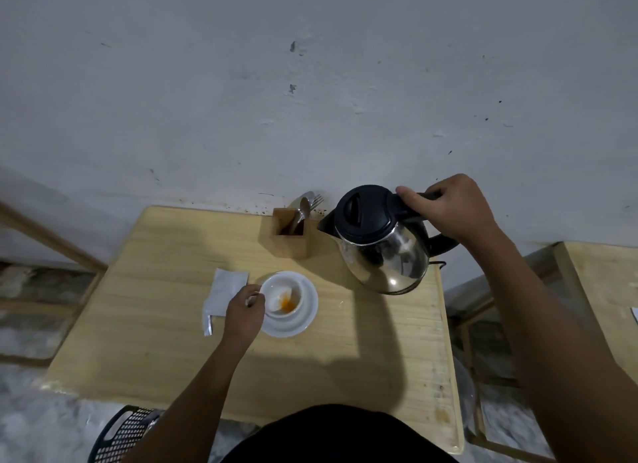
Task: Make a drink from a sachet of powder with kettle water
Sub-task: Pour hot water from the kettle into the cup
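A plain home corner is showing here. A kettle (379,241), cutlery holder (289,233) and cup (283,296) are sitting on a small wooden table (155,290) against a scuffed wall (310,82).

Object counts on table
1 kettle (379,238), 1 cup (284,295), 1 saucer (303,319), 1 sachet (224,298), 1 wooden holder (289,241), 2 hands.

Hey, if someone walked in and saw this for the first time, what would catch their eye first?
Probably the shiny steel kettle at the table's far right, tilted with its spout leftward and the right hand closed on its black handle. Next, the white cup on a saucer at mid-table, with orange powder in the bottom, the left hand in a grip on its rim beside an opened sachet.
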Action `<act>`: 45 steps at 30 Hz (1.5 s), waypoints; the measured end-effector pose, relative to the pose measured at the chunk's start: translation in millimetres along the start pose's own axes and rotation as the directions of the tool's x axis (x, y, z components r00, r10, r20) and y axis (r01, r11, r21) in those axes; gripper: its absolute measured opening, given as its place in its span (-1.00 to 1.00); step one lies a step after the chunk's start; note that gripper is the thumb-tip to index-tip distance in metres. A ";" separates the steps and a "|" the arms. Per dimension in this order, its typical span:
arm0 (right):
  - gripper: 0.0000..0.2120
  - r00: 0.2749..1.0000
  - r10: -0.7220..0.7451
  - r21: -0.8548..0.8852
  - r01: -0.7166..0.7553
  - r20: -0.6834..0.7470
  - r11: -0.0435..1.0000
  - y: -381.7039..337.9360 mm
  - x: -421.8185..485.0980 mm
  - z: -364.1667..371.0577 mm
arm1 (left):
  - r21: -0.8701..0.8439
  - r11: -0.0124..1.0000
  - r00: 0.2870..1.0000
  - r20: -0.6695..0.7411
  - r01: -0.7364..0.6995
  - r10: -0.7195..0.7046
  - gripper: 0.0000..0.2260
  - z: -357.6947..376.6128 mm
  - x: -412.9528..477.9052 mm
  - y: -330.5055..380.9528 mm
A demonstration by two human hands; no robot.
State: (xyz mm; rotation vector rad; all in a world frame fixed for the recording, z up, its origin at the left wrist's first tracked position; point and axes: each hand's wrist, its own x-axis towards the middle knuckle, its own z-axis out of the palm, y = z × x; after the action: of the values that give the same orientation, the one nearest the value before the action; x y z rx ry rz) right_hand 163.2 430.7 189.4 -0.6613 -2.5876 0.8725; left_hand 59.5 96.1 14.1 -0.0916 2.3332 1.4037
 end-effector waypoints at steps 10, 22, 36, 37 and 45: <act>-0.30 0.954 0.054 -0.348 0.055 0.295 0.936 -86.8 -2.0 38.6 | -0.015 0.999 0.983 0.178 -0.041 0.043 -0.79 -17.7 7.9 -6.6; -0.32 0.826 0.180 -0.492 0.130 0.534 0.861 -122.2 2.2 67.2 | 0.027 0.994 0.963 0.251 -0.104 0.094 -0.79 -24.8 16.2 -14.5; -0.33 0.799 0.201 -0.617 0.248 0.566 0.747 -153.2 8.1 86.4 | 0.035 0.991 0.958 0.264 -0.126 0.113 -0.80 -26.7 20.1 -17.0; -0.33 0.797 0.205 -0.620 0.252 0.568 0.743 -154.2 8.3 86.7 | 0.032 0.992 0.958 0.263 -0.123 0.111 -0.80 -26.5 19.8 -16.8; -0.33 0.787 0.213 -0.630 0.265 0.578 0.730 -153.3 10.4 86.8 | 0.030 0.992 0.961 0.254 -0.120 0.109 -0.77 -27.0 17.6 -15.5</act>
State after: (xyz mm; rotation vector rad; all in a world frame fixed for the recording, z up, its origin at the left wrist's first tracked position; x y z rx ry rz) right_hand 67.0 286.5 222.3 -0.5560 -3.5679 0.0242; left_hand 39.0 68.0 5.5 0.2266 2.1860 1.3285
